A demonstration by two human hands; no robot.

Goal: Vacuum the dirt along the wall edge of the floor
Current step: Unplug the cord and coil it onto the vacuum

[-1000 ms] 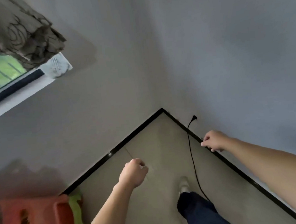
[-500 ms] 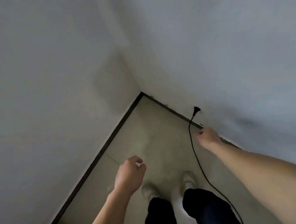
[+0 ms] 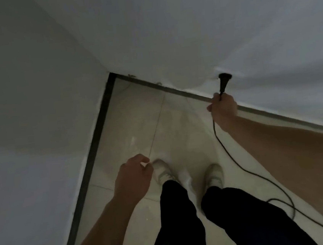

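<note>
cord runs over the floor up to its plug at the wall, above the dark wall edge; no vacuum in view. right hand grips it just below the plug, left hand loosely curled, empty. likely seating the plug: push straight.

The wall behind the plug looks like painted plaster, matt and smooth. Its paint is ragged and chipped along the bottom edge left of the plug. The skirting left of the plug is a dark narrow strip, smooth with a dull sheen; tile or paint, I cannot tell. The floor in front of the plug is pale tile, smooth and lightly glossy, with thin grout lines and hazy whitish smears. The plug is matt black moulded plastic. The cord running from it is black, smooth and rubbery-looking. The trousers below the plug are dark matt cloth. The shoes are pale, too blurred to tell their material.
</note>
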